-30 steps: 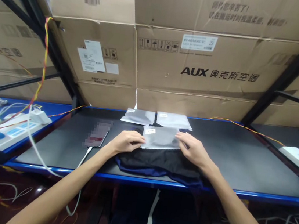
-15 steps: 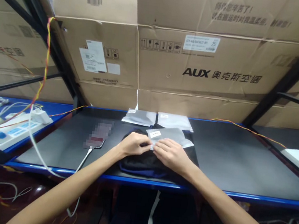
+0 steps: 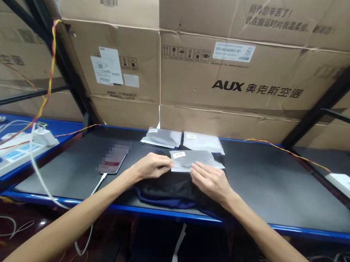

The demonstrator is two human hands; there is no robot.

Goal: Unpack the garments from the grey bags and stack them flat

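The white pouch [image 3: 187,158] is over the dark cloth [image 3: 166,190] before me — long axis left to right, labelled end to my left. My left hand [image 3: 153,166] pinches its near left corner; my right hand [image 3: 209,180] holds its near edge, fingers bunched — two similar pouches [image 3: 162,138] behind.

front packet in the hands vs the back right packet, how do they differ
The front packet has the left hand and right hand on it; the back right packet is touched by neither.
The front packet is above the dark cloth; the back right packet lies near the cardboard.
Both are pale grey, with a small white label near the upper left.
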